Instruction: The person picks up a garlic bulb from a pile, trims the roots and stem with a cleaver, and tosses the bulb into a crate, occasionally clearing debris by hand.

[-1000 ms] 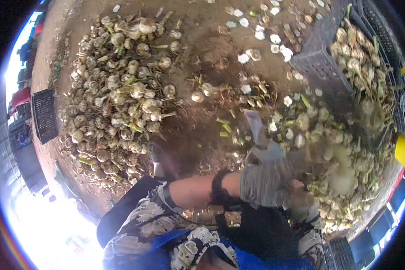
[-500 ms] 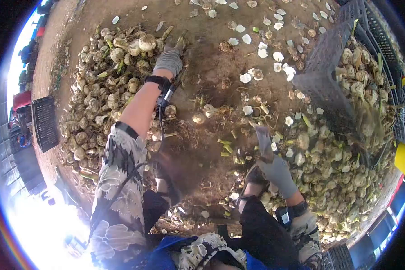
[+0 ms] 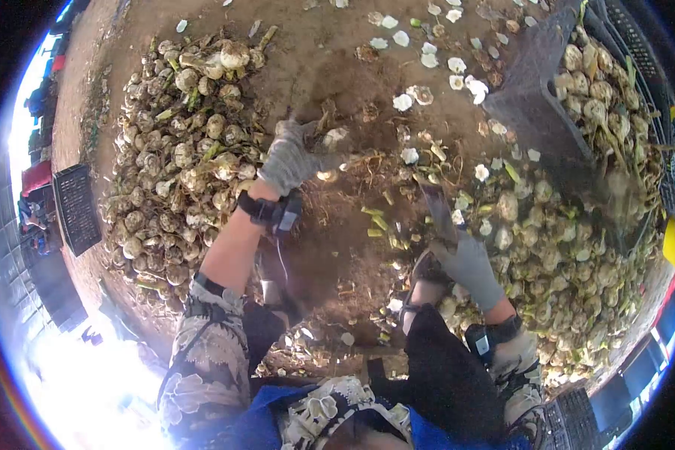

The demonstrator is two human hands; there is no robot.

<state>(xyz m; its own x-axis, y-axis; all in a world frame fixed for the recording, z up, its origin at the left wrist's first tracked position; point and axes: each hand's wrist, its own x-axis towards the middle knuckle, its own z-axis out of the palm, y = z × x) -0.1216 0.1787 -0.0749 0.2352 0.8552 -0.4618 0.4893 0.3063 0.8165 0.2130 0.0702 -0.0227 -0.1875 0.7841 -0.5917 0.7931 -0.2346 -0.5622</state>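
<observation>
My left hand [image 3: 286, 161], in a grey glove, is closed at the right edge of a heap of garlic bulbs [image 3: 184, 157]. Just beyond its fingers shows a blurred garlic bulb [image 3: 336, 137] with a dry stalk, which the hand appears to grip. My right hand [image 3: 469, 271], gloved too, is wrapped round a knife, its broad blade [image 3: 439, 212] pointing up and away from me. The knife's handle is hidden by the fingers. Below the blade lie cut green stalk pieces [image 3: 376, 219] on the soil.
A second garlic heap [image 3: 570, 262] spreads along my right side. Beyond it, a dark crate [image 3: 529, 90] lies tipped with garlic beside it. White peel scraps [image 3: 456, 66] dot the far ground. Another black crate [image 3: 76, 208] stands at far left. My feet flank the middle soil.
My left hand has come back from the far end of the left heap, toward me, bringing the stalked bulb along. The right hand keeps the knife in about the same place.
</observation>
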